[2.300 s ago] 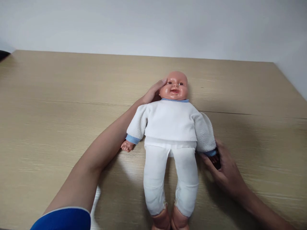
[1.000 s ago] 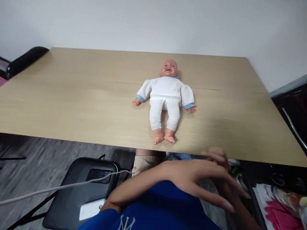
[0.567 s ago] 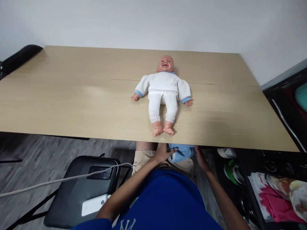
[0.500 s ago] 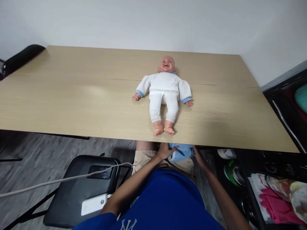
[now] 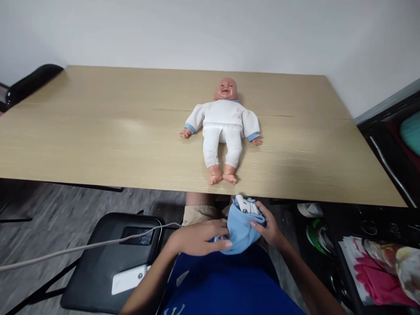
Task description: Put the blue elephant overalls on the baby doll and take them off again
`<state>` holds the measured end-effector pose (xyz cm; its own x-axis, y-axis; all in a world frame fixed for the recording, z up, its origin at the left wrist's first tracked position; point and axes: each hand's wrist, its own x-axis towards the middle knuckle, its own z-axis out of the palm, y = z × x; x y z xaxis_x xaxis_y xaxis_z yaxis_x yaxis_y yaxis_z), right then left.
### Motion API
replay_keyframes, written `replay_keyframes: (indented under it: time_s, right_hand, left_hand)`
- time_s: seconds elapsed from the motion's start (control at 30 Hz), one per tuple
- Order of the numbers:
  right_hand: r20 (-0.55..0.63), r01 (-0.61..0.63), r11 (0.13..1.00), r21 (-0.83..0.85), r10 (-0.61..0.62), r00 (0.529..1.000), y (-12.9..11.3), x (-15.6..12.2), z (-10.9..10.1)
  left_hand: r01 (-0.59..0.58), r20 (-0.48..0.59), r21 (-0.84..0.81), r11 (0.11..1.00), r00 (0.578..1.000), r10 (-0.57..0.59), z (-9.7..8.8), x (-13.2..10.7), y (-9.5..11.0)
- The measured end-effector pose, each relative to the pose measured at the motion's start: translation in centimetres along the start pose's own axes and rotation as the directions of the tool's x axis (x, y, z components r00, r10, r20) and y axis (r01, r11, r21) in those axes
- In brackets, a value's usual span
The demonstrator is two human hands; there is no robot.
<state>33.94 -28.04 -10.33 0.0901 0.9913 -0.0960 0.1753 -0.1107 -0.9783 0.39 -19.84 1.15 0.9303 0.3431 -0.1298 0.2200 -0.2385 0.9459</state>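
Observation:
A baby doll [image 5: 222,127] in a white top and white trousers lies on its back on the wooden table [image 5: 98,131], feet toward me near the front edge. Below the table edge, over my lap, both hands hold a bunched light blue garment [image 5: 242,223]. My left hand [image 5: 197,236] grips its left side with fingers curled. My right hand [image 5: 267,225] pinches its right side.
A black chair [image 5: 108,258] stands at my left with a white device [image 5: 127,278] on its seat and a pale cable [image 5: 65,251] running across it. A dark shelf at the right holds pink and coloured items [image 5: 377,271]. Another black chair back [image 5: 29,83] shows at far left.
My hands left the doll and dropped below the table edge. They took hold of the blue garment on my lap and lifted it toward me. The view pulled back from the table.

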Motion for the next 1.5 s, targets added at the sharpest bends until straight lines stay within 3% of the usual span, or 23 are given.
replay_keyframes:
  time_s: [0.07, 0.13, 0.23, 0.27, 0.4, 0.47, 0.57, 0.63, 0.77, 0.93, 1.13, 1.3, 1.4, 1.5]
  right_hand:
    - [0.058, 0.143, 0.99, 0.021, -0.144, 0.988, -3.9, 1.0, 0.6]
    - [0.205, 0.309, 0.947, 0.092, -0.321, 0.924, -8.2, 2.9, 1.0]
    - [0.202, 0.51, 0.858, 0.059, -0.511, 0.836, -14.4, 6.2, 1.5]
    - [0.184, 0.569, 0.821, 0.035, -0.565, 0.804, -16.2, 7.3, 1.5]
    - [0.123, 0.709, 0.688, -0.155, -0.698, 0.705, -21.8, 11.2, 1.5]
    - [0.106, 0.736, 0.635, -0.234, -0.736, 0.668, -23.5, 13.1, 1.3]
    - [0.106, 0.753, 0.604, -0.262, -0.757, 0.644, -25.4, 15.7, 0.9]
    - [0.131, 0.737, 0.621, -0.268, -0.734, 0.666, -26.3, 17.4, 0.6]
    - [0.247, 0.713, 0.683, -0.16, -0.671, 0.699, -28.1, 20.8, 0.3]
    - [0.316, 0.607, 0.792, 0.073, -0.595, 0.739, -29.4, 25.6, 0.5]
    - [0.322, 0.518, 0.847, 0.119, -0.527, 0.787, -30.5, 30.6, 0.9]
    - [0.352, 0.441, 0.88, 0.177, -0.475, 0.807, -30.9, 32.2, 1.5]
    - [0.464, 0.459, 0.876, 0.152, -0.473, 0.749, -31.2, 32.0, 1.4]
    - [0.508, 0.608, 0.794, -0.016, -0.517, 0.689, -32.0, 31.2, 0.9]
  left_hand:
    - [-0.008, -0.029, -0.056, 0.998, 1.0, 0.006, -3.1, -1.1, 3.1]
    - [-0.036, -0.181, -0.007, 0.999, 0.983, 0.034, -6.0, -1.2, 5.6]
    - [-0.062, -0.458, 0.134, 0.989, 0.881, 0.117, -9.6, 0.3, 7.6]
    - [-0.074, -0.492, 0.163, 0.984, 0.858, 0.146, -10.6, 1.1, 7.8]
    - [-0.213, -0.469, 0.193, 0.958, 0.837, 0.28, -14.2, 4.6, 7.7]
    - [-0.29, -0.495, 0.206, 0.935, 0.793, 0.355, -16.1, 6.2, 7.6]
    - [-0.368, -0.568, 0.217, 0.904, 0.705, 0.424, -19.1, 8.5, 7.9]
    - [-0.392, -0.604, 0.212, 0.895, 0.667, 0.435, -21.1, 10.0, 8.3]
    - [-0.397, -0.644, 0.169, 0.902, 0.649, 0.406, -25.2, 13.1, 9.0]
    - [-0.439, -0.712, 0.139, 0.888, 0.579, 0.397, -30.6, 16.6, 8.4]
    - [-0.522, -0.732, 0.051, 0.851, 0.56, 0.387, -36.9, 17.3, 6.7]
    - [-0.392, -0.72, 0.14, 0.909, 0.59, 0.365, -37.7, 15.9, 6.2]
    - [-0.384, -0.725, 0.169, 0.908, 0.575, 0.379, -36.9, 15.9, 6.7]
    - [-0.401, -0.719, 0.179, 0.898, 0.57, 0.398, -35.9, 16.0, 7.9]
